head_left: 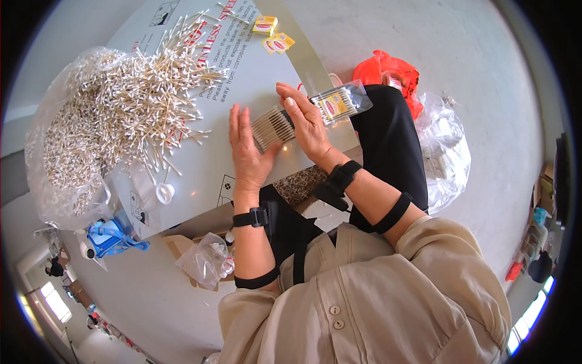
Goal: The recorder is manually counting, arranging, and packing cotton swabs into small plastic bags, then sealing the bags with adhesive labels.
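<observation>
A shiny grey, flat metal-like table point(209, 161) with print on it sits by the person's lap. Over its near edge, the left hand point(249, 155) is spread, its fingers straight and its thumb by the low side of a flat row of thin, pale brown sticks point(267, 127). The right hand point(312, 132) lies between this row and a see-through plastic packet point(364, 101); its fingers are long and loosely bent, but I can't tell if it grips anything. In the packet are white-tipped cotton sticks point(351, 104) and a yellow paper card point(333, 105). The packet pokes out past the table edge, near the knee in black trousers point(391, 124). It could tip and spill if nothing presses on it, and the row could fan out if the thumb pushes one side too hard. Farther left, a big messy heap of white-tipped cotton sticks point(139, 97) pours from a see-through plastic bag point(60, 216); a bumped arm might roll some off. Past the hands sit two little bunches of yellow cards point(279, 43). On the grey floor point(473, 54) to the right are a bright red plastic bag point(377, 65) and a puffy see-through bag point(447, 167).
</observation>
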Demonstrator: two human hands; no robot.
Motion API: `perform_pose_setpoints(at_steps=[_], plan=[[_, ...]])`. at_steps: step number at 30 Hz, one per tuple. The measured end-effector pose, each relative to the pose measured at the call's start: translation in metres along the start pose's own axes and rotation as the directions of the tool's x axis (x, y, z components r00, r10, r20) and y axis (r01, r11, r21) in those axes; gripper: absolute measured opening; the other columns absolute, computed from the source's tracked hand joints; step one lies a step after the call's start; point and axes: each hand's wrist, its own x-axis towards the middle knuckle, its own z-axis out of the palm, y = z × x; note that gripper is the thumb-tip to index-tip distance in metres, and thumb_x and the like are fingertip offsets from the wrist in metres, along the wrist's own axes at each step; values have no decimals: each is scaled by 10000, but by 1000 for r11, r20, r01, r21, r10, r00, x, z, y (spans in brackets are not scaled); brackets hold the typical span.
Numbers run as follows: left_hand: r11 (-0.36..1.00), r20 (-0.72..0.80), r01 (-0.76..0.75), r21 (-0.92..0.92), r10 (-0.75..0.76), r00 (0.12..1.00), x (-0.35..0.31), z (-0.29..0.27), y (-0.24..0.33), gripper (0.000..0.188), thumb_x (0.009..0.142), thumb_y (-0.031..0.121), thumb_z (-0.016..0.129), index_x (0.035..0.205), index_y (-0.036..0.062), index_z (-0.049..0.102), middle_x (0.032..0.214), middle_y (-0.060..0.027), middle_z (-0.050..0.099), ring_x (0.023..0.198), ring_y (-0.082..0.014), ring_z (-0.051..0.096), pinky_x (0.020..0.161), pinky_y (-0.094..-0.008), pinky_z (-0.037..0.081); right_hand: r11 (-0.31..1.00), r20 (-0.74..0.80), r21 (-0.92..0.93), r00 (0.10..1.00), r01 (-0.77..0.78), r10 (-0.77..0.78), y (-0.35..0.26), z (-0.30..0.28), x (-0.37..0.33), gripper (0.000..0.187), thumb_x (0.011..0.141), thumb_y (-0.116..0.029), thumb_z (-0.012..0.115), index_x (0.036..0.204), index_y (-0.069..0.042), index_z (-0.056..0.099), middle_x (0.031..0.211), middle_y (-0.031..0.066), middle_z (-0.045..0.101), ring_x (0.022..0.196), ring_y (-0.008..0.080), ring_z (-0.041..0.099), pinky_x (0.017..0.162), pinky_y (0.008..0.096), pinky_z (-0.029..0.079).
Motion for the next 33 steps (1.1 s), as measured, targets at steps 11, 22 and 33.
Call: perform_pose_setpoints(at_steps=[11, 22, 33], plan=[[660, -240, 71, -748, -369, 898, 14, 28, 13, 632, 1012, 364, 442, 1479, -21, 260, 1548, -166, 256, 1443, -275, 219, 1173, -417, 189, 996, 7, -81, 999, 42, -42, 3, 10, -3, 388, 1033, -242, 444, 1314, 15, 514, 1402, 133, 481, 1298, 191, 440, 1071, 300, 352], [931, 3, 13, 364, -15, 1000, -22, 5, 23, 827, 882, 474, 603, 1494, 40, 253, 1550, -192, 246, 1448, -347, 206, 1165, -527, 149, 912, 40, -409, 999, 43, -29, -20, -38, -14, 133, 849, -82, 637, 951, 3, 646, 890, 154, 643, 785, 301, 637, 716, 371, 496], [887, 73, 22, 460, -62, 995, -26, 14, 20, 896, 843, 577, 586, 1488, 45, 263, 1560, -158, 247, 1455, -307, 207, 1161, -557, 129, 580, 331, -729, 928, 365, -168, -22, -39, -28, 42, 838, -90, 623, 866, -61, 636, 817, 100, 584, 730, 332, 627, 625, 417, 503]])
